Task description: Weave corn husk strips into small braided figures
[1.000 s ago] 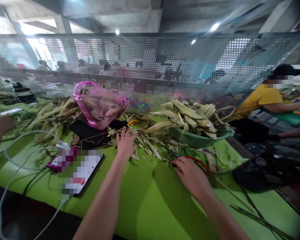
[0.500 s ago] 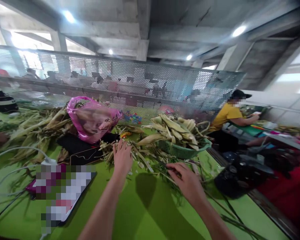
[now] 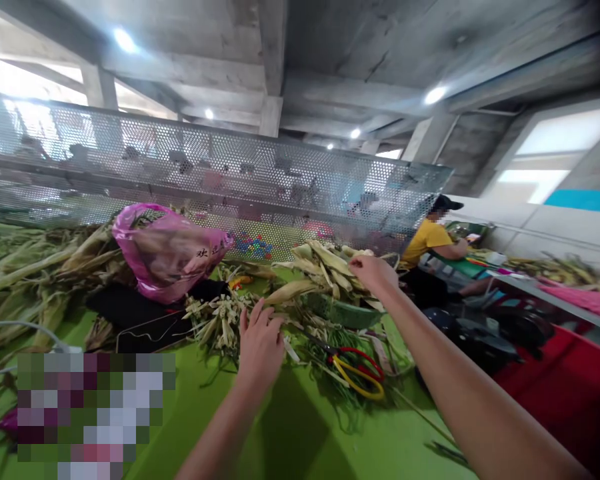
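My left hand [image 3: 260, 340] lies flat with fingers apart on cut leaf strips [image 3: 220, 320] scattered over the green table [image 3: 290, 440]. My right hand [image 3: 375, 272] reaches out over the green basket [image 3: 340, 312], and its fingers are closed on a pale husk leaf [image 3: 330, 263] at the top of the heap in it. Scissors [image 3: 355, 370] with red and yellow handles lie on the table between my two arms, with no hand on them.
A pink plastic bag [image 3: 165, 250] sits on a black item at the left, beside a pile of husks [image 3: 35, 273]. A perforated metal screen [image 3: 220, 180] runs along the table's far side. A person in a yellow shirt [image 3: 427, 237] sits at the right. A white cable [image 3: 25, 330] lies at left.
My right hand has left the scissors on the table and moved up and away to the husks in the basket. My left hand stayed on the leaf strips. The view tilted upward and right.
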A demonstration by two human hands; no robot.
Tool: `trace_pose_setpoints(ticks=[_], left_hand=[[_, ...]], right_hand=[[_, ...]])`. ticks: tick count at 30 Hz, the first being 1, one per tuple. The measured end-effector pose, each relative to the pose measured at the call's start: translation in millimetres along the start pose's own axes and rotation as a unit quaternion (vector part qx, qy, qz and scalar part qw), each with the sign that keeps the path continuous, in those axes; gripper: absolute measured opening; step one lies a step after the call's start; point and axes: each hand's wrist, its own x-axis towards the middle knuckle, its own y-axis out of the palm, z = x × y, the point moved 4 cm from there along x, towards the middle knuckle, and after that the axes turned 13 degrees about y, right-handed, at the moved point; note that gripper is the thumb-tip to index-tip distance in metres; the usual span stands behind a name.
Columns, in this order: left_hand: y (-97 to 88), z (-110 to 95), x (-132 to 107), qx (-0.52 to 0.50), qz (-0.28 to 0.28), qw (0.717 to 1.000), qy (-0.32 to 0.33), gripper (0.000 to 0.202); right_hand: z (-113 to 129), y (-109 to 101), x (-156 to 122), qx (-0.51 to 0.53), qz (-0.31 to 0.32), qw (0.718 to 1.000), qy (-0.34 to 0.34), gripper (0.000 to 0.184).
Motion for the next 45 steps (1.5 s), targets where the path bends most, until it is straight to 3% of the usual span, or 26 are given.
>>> trace_pose_setpoints(ticks=[4,8,12,15,19,21,25,29,31,36,41,45], left_hand=[[-2.7,0.4,1.7,-0.015,-0.002,1.0,-0.007,0.028],[-4.4,0.7,2.8,-0.025,-0.008,1.0,-0.01,0.027],[-2.3,2.6,2.4,-0.031,-0.017,0.999,-0.011,0.028],[2.1,5.6,1.9,-0.058,-0.03,0.998,-0.017,0.028],[2.8,8.4,3.7,-0.185,-0.062,0.98,-0.042,0.029],[0.3,5.7,5.0,-0.319,-0.072,0.943,-0.06,0.032],[-3.9,-10.8,4.8,-0.595,-0.049,0.795,-0.109,0.043],[0.4,-18.6,1.1,-0.687,-0.069,0.697,-0.195,0.051],[6.6,-16.5,-0.7,-0.692,-0.085,0.677,-0.235,0.047],[19.7,-8.3,0.8,-0.663,-0.09,0.696,-0.259,0.041],[29.4,-6.0,1.8,-0.637,-0.053,0.721,-0.268,0.034],[32.2,-5.1,-0.4,-0.611,-0.044,0.747,-0.258,0.031]], right_hand=[[4.2,16.5,17.9,-0.029,0.042,0.998,0.021,0.022],[4.1,14.0,23.8,-0.015,0.035,0.999,0.021,0.018],[-1.5,-8.8,27.9,0.041,-0.033,0.998,0.03,0.008],[-0.2,-35.6,25.8,0.11,-0.081,0.991,0.015,0.015],[20.2,-70.0,-7.6,0.201,-0.127,0.97,-0.049,0.022],[37.1,-75.5,-42.7,0.227,-0.129,0.961,-0.094,0.018],[70.9,-55.1,-133.9,0.207,-0.128,0.943,-0.227,0.009],[83.6,-13.1,-202.7,0.138,-0.117,0.935,-0.305,0.014],[81.4,4.3,-217.9,0.149,-0.086,0.936,-0.306,0.013],[66.7,24.4,-223.0,0.306,0.029,0.915,-0.262,0.013],[47.8,30.2,-215.0,0.337,0.025,0.927,-0.166,0.018],[37.1,38.5,-211.4,0.378,0.08,0.915,-0.113,0.022]])
